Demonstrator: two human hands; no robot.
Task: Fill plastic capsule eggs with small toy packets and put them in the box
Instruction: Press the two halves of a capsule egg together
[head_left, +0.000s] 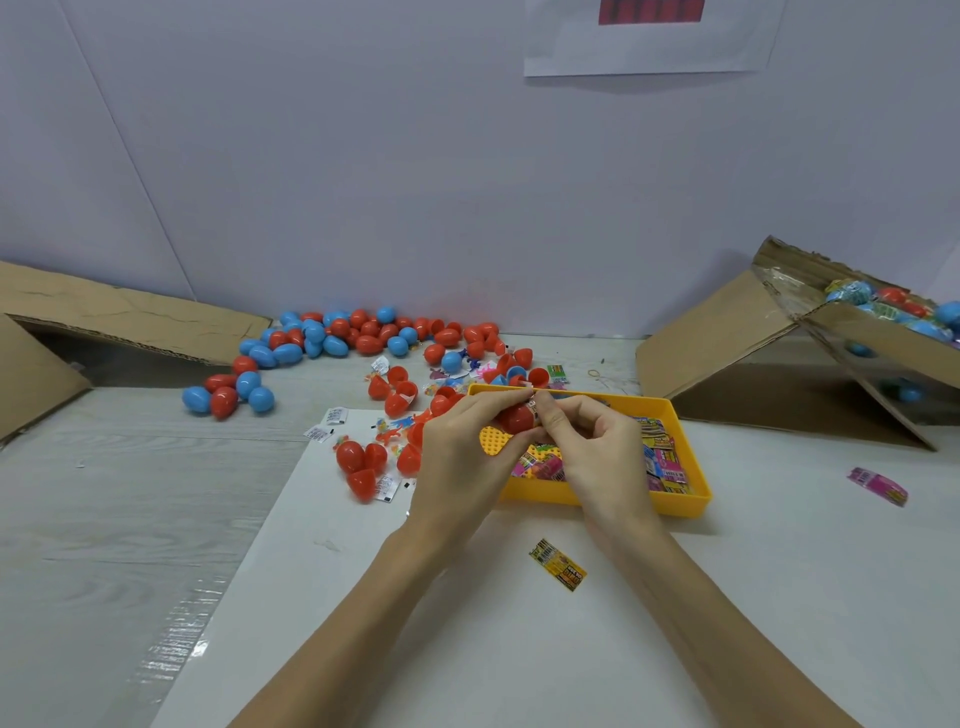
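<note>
Head view: hands (524, 441) around red egg (516, 417).

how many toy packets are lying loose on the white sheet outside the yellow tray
2: a yellow packet in front of the yellow tray, and a pink packet far right. Others may hide among the eggs.

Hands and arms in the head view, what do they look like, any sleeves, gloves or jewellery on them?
Both forearms are bare all the way to the bottom edge of the picture, with no sleeves showing. The left hand and the right hand are ungloved. No rings, watch or wristbands are visible on either one, and no markings show.
</note>
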